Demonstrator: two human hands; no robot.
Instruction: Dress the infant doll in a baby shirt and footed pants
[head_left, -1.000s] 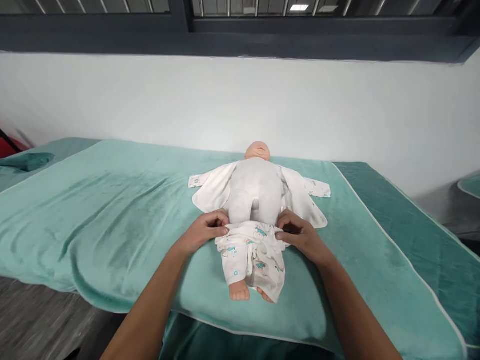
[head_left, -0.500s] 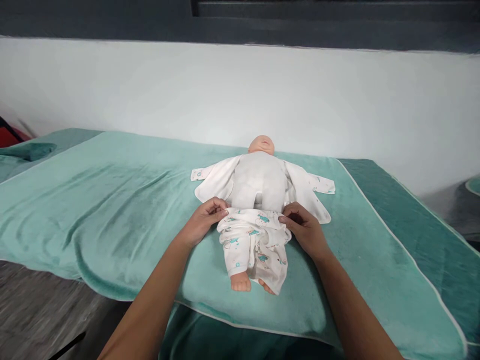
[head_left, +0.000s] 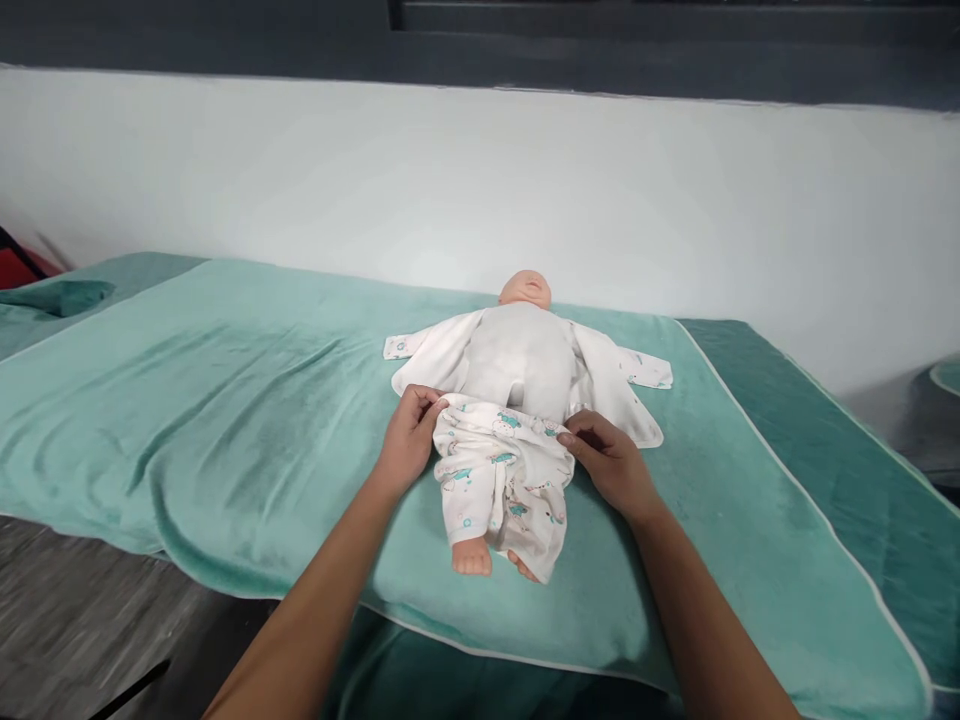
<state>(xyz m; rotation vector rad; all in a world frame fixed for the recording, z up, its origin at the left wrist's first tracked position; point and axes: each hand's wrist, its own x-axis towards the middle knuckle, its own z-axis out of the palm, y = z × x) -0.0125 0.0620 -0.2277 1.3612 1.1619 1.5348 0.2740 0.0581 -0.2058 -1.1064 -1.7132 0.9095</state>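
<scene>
A baby doll (head_left: pixel 519 350) lies on its back, head toward the wall and feet toward me. White printed baby pants (head_left: pixel 499 465) cover its legs up to the top of the thighs; both feet poke out at the cuffs. My left hand (head_left: pixel 411 435) pinches the waistband at its left corner. At the right corner, my right hand (head_left: pixel 606 460) grips the same waistband between thumb and fingers. An open white baby jacket (head_left: pixel 442 355) is spread under the doll, its sleeves over both arms. The doll's white cloth torso is bare in front.
A light green plush blanket (head_left: pixel 247 420) covers the bed, over a darker green cover (head_left: pixel 810 430) at the right. Behind stands a white wall (head_left: pixel 480 190). Grey wood-look floor (head_left: pixel 67 610) shows at lower left, with a red object (head_left: pixel 16 268) at the far left edge.
My left hand has drawn its side of the waistband up toward the doll's torso. The doll's legs have shifted slightly left. My right hand keeps its grip nearly in place.
</scene>
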